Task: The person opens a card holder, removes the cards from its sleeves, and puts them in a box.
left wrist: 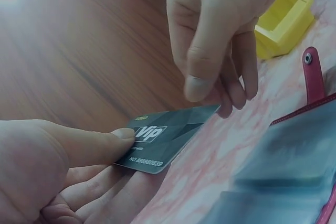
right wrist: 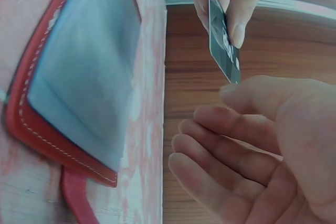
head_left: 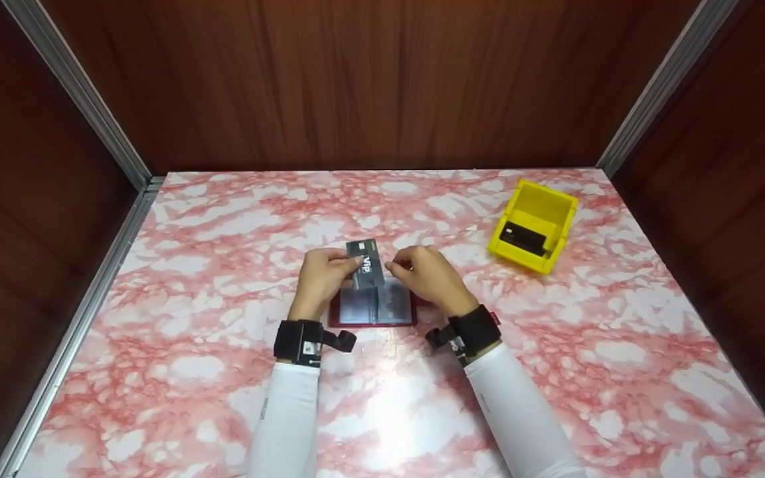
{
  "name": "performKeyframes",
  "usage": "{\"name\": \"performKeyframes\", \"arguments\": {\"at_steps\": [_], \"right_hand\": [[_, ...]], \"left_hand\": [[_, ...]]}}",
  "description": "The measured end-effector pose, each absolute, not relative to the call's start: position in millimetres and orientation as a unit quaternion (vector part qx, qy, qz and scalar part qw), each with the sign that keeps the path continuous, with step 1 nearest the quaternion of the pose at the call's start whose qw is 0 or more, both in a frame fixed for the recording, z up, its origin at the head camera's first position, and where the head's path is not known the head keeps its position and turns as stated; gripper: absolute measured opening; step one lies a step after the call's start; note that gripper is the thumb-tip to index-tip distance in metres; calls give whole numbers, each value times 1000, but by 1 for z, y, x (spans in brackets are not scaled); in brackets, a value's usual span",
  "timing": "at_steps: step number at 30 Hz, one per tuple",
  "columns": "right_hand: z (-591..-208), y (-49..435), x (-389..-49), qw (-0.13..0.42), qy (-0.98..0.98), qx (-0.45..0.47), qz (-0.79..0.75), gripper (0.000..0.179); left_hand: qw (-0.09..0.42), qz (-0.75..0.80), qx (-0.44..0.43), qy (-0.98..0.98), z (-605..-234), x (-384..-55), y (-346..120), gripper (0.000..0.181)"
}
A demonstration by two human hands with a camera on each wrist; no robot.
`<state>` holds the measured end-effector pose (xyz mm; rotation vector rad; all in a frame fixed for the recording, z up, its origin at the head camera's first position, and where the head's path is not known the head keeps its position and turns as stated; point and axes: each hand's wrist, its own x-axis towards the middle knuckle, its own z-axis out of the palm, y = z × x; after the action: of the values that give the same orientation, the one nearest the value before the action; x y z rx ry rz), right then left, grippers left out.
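Note:
A dark grey card [head_left: 364,263] printed "Vip" is pinched between the thumb and fingers of my left hand [head_left: 324,273], tilted above the card holder. My right hand [head_left: 430,273] holds nothing; its fingers are loosely bent. In the right wrist view its thumb tip [right wrist: 231,94] is right by the card's near corner. Below both hands lies a red card holder [head_left: 396,307], spread open with clear plastic sleeves [right wrist: 84,72] showing. Its snap strap [left wrist: 313,74] sticks out past the edge in the left wrist view.
A yellow bin [head_left: 542,202] stands at the back right of the red-and-white marbled table [head_left: 223,398], with a black card [head_left: 522,239] inside. Dark wooden panels [head_left: 369,86] enclose the table at the back and sides.

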<state>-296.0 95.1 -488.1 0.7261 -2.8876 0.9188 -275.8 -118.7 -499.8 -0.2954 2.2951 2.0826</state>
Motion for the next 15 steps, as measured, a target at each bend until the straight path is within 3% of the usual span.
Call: {"name": "performKeyframes", "arguments": {"at_steps": [6, 15], "right_hand": [[-484, 95, -296, 26, -919, 232, 318, 46], [-479, 95, -293, 34, -908, 236, 345, 45]], "left_hand": [[14, 686, -90, 722, -494, -274, -114, 26], [9, 678, -71, 731, -487, -272, -109, 26]]}}
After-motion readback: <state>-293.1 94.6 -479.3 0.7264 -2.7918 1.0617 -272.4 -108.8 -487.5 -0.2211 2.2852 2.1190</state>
